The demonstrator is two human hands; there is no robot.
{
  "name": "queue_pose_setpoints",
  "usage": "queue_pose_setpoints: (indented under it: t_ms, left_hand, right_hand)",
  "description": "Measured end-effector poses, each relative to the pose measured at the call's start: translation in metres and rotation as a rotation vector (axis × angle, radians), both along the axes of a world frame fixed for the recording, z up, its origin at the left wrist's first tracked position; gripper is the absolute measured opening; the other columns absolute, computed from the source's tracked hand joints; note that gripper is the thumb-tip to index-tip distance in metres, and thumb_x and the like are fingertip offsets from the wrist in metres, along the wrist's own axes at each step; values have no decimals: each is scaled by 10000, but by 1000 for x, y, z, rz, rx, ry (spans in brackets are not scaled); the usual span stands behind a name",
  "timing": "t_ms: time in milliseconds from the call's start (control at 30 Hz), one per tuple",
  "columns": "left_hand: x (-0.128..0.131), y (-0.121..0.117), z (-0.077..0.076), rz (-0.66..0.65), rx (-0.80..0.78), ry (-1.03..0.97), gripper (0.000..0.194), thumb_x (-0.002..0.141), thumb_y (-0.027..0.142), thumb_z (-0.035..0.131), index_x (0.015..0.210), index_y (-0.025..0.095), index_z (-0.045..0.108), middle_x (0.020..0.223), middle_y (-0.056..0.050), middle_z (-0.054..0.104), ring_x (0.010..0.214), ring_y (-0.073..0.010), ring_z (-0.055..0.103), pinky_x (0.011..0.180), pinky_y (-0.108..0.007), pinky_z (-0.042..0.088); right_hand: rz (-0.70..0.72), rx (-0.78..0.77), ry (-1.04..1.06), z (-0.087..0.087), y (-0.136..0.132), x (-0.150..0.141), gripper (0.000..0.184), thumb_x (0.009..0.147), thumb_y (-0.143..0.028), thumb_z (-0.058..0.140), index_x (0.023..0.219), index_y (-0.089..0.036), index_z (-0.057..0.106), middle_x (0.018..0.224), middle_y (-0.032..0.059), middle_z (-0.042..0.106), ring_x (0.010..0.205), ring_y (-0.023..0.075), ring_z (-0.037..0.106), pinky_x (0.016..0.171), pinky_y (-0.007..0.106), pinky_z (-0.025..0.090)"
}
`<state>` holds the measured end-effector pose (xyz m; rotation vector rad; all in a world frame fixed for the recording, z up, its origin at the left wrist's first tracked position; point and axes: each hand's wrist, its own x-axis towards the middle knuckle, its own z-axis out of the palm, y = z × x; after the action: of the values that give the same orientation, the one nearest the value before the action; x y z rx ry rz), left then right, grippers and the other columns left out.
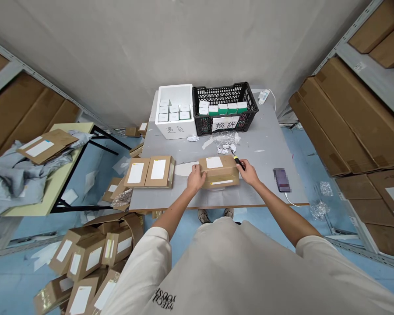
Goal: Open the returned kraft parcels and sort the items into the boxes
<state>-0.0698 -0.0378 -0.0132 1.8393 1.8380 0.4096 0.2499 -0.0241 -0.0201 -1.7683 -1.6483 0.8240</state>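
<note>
A taped cardboard box (225, 171) with white labels lies on the grey table in front of me. My left hand (196, 178) grips its left end, fingers bent over the top edge. In my right hand (248, 172) is a black and yellow utility knife (239, 162), its tip pointing up and left above the box's right end. Crumpled paper (227, 149) and clear bubble wrap (222, 138) lie just beyond the box. Two more labelled cardboard boxes (158, 171) sit side by side to the left.
At the table's back stand a white foam box (176, 131) and a black plastic crate (226, 94), both holding small white cartons. A phone (281, 180) with a cable lies at right. Parcels (85, 258) pile on the floor at left. Shelves with cartons flank both sides.
</note>
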Motion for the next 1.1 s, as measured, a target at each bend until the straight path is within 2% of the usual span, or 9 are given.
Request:
queue_pose_setpoints:
  t_ms: [100, 233, 367, 467, 533, 733, 900, 1100]
  left_hand:
    - [3, 3, 5, 51, 28, -2, 350, 1009, 436, 495, 1310, 257, 480, 1347, -121, 535, 1123, -299, 658, 934, -457, 555]
    - [8, 4, 1, 71, 77, -54, 366, 990, 328, 503, 1341, 234, 456, 1374, -136, 497, 1106, -275, 657, 904, -427, 565]
    - [12, -2, -6, -71, 147, -33, 398, 974, 250, 492, 1371, 218, 474, 1458, -159, 448, 1256, -292, 577, 1010, -441, 521]
    - [16, -7, -9, -164, 196, 97, 384, 957, 203, 491, 1339, 202, 532, 1461, -175, 463, 1380, -343, 459, 1134, -514, 406]
    - [17, -10, -8, -194, 191, 159, 436, 939, 179, 504, 1373, 200, 525, 1421, -181, 500, 1389, -361, 436, 1139, -539, 377]
    - [13, -13, -7, -280, 191, 169, 540, 921, 153, 499, 1459, 206, 483, 1389, -175, 552, 1374, -347, 463, 1140, -505, 360]
    - [8, -16, -12, -308, 227, 168, 572, 907, 140, 498, 1478, 154, 471, 1434, -192, 558, 1405, -341, 459, 1167, -490, 335]
    - [6, -21, -15, -298, 237, 151, 579, 909, 138, 495, 1488, 146, 467, 1499, -188, 537, 1459, -318, 430, 1199, -471, 312]
  right_hand:
    - [-19, -4, -1, 2, 5, -3, 479, 954, -612, 493, 1256, -256, 600, 1075, 93, 748, 975, 301, 695, 883, 442, 537]
    - [-37, -4, 55, -2, 9, -5, 476, 950, -601, 501, 1254, -247, 594, 1189, 103, 731, 1086, 300, 682, 959, 460, 526]
    - [-21, -1, 118, -3, 14, -4, 505, 957, -586, 499, 1301, -228, 593, 1282, 125, 698, 1102, 288, 679, 991, 462, 525]
    - [9, 71, 54, 1, 17, -3, 538, 971, -588, 468, 1323, -213, 626, 1307, 140, 682, 1157, 303, 650, 1032, 477, 503]
    - [39, 109, 0, 6, 19, -2, 546, 987, -584, 440, 1311, -207, 666, 1297, 141, 688, 1181, 311, 638, 1046, 471, 494]
    - [311, 19, -105, 30, 31, -13, 448, 1020, -523, 452, 1270, -298, 747, 1249, 31, 754, 1100, 308, 691, 960, 430, 529]
    - [543, 1, -226, 43, 54, -48, 402, 994, -517, 524, 1192, -298, 797, 1172, 35, 785, 1069, 316, 706, 936, 420, 530]
    - [648, 19, -296, 47, 72, -86, 418, 989, -540, 524, 1169, -295, 811, 1144, 50, 793, 1031, 309, 714, 889, 395, 521]
